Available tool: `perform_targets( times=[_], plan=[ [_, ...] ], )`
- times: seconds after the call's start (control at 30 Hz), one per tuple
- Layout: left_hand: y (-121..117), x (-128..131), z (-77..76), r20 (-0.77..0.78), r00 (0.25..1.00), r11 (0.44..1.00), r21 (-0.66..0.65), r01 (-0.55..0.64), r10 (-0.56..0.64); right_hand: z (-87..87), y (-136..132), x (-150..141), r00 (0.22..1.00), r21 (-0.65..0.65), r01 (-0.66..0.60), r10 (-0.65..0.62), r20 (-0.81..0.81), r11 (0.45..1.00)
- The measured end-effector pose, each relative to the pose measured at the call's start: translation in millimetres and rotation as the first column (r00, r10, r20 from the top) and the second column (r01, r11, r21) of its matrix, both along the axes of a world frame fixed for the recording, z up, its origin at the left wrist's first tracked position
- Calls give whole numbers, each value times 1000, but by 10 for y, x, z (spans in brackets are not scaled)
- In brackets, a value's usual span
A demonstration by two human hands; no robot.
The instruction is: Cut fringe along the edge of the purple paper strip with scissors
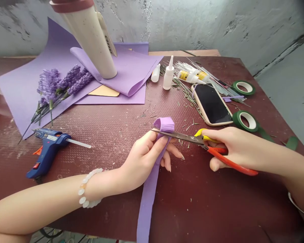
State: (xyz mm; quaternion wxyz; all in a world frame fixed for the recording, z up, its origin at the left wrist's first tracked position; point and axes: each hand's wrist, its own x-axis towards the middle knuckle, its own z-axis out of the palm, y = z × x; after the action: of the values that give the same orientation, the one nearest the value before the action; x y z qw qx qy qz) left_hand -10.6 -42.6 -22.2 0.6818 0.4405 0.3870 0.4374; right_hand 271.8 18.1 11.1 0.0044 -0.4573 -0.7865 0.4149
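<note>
My left hand (pixel 147 158) pinches a long purple foam strip (pixel 149 195) between thumb and fingers. The strip's top end curls over and carries a row of fine cuts; its tail hangs down past the table's front edge. In my right hand (pixel 233 145) is a pair of scissors (pixel 187 137) with one yellow and one red handle. Their blades lie across the strip just above my left thumb, and the blades look nearly closed. Part of the strip is hidden behind my left fingers.
Left lies a blue glue gun (pixel 50 148). Purple flowers (pixel 50 82) rest on purple sheets (pixel 22 91), with a white tumbler (pixel 91 44) on them. Small bottles (pixel 168 77), wire stems (pixel 183 89), a phone (pixel 212 104) and green tape rolls (pixel 245 120) sit at the right.
</note>
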Motion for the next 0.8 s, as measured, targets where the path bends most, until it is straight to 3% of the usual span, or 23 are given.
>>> perform_targets(
  times=[0.33, 0.43, 0.6, 0.8],
  plan=[
    [32, 4, -13, -65, 995, 996, 45, -74, 77, -34, -100, -30, 995, 323, 38, -64, 72, 946],
    [32, -4, 11, -45, 998, 998, 32, -45, 47, -40, -72, -13, 998, 259, 18, -34, 59, 966],
    [26, -42, 58, -13, 998, 998, -18, 59, -59, 16, -9, 24, 998, -12, -15, 16, 67, 1000],
    [9, -74, 51, 3, 994, 994, -35, 105, -105, 29, -6, 29, 998, -52, -2, 5, 58, 999]
  ],
)
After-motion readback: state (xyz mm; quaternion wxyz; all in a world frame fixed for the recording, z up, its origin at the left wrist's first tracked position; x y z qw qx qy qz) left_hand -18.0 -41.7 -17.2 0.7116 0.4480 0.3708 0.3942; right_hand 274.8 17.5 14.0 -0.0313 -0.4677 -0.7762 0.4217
